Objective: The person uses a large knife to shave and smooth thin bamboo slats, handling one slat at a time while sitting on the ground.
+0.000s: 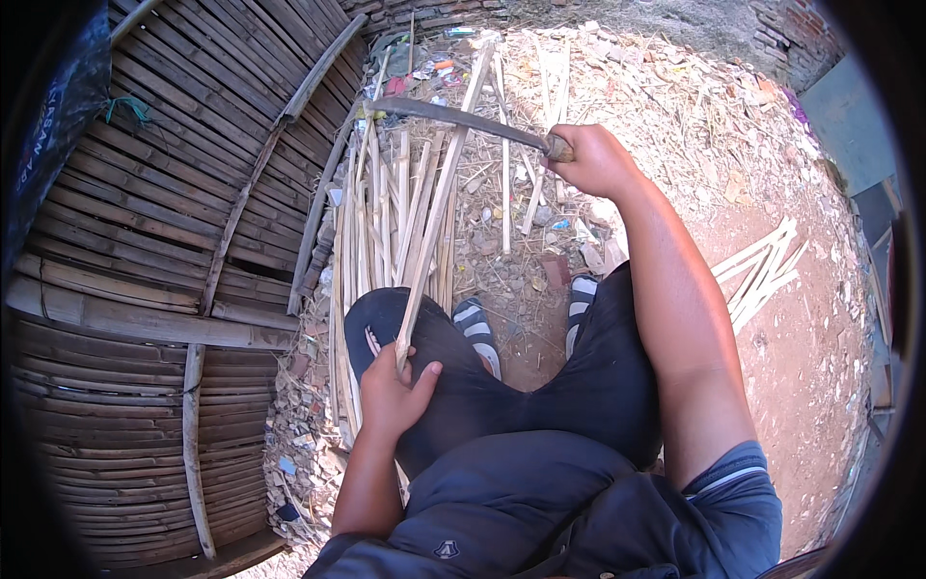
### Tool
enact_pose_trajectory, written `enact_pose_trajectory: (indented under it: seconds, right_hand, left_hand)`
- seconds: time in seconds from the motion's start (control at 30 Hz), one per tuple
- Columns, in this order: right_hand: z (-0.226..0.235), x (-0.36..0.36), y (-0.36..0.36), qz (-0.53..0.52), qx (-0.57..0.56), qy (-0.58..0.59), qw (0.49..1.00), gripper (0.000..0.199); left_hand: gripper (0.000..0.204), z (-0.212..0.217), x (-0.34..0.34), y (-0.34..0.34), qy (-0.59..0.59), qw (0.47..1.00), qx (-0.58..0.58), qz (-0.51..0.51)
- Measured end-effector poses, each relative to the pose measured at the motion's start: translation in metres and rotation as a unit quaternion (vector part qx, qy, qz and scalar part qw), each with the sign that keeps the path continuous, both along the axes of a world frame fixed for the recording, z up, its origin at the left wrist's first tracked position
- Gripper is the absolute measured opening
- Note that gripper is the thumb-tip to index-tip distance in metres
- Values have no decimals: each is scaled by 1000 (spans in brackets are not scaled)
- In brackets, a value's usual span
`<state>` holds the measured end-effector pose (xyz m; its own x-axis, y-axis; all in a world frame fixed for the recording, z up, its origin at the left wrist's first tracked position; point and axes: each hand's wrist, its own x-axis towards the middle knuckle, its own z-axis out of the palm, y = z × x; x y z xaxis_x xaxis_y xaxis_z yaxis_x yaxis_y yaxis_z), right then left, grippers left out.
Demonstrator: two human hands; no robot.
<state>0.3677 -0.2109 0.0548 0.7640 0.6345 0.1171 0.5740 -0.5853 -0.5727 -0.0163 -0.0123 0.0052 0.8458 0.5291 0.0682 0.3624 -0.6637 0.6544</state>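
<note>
- The two hands are apart from each other: the left hand [397, 394] is closed around the lower end of the long stick [436, 227], and the right hand [590, 159] is clamped on the handle of the knife [424, 112].
- The long stick is pale, flat and narrow, and it slants over the dark trousers [511, 400]; the knife blade, brown-grey and slightly curved, crosses its upper part.
- To the left of the long stick lie many similar sticks [384, 217], straight and dry.
- Right of it, striped footwear [476, 333] stands on the ground [801, 396], which is brown soil with stones, straw and litter.
- Farther right of it there are short pale sticks [762, 270].
- Far left of it rises a wall of bamboo [154, 203], made of rough, weathered strips.
- Beyond its top, a brick wall [801, 34] is at the right.
</note>
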Motion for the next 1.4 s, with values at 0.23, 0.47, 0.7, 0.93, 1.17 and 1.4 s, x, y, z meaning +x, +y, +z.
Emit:
enact_pose_trajectory:
  seconds: [0.23, 0.47, 0.7, 0.93, 1.17, 1.4]
  right_hand:
    - [-9, -9, -10, 20, -10, -62, 998, 30]
    - [10, -24, 1, 117, -81, -48, 989, 23]
    - [-11, -2, -11, -17, -20, -89, 996, 21]
    - [12, -41, 9, 172, -106, -151, 968, 22]
    - [6, 0, -6, -137, -34, -65, 988, 22]
    - [17, -29, -3, 74, -147, -147, 975, 21]
  left_hand:
    - [44, 1, 5, -2, 1, 1000, -5, -1]
    - [44, 0, 2, -1, 9, 1000, -8, 2]
    - [40, 2, 5, -3, 0, 1000, -5, -13]
    - [45, 3, 5, -9, 22, 999, 36, 7]
    - [47, 8, 7, -13, 44, 998, 55, 3]
    - [47, 4, 6, -15, 37, 997, 63, 9]
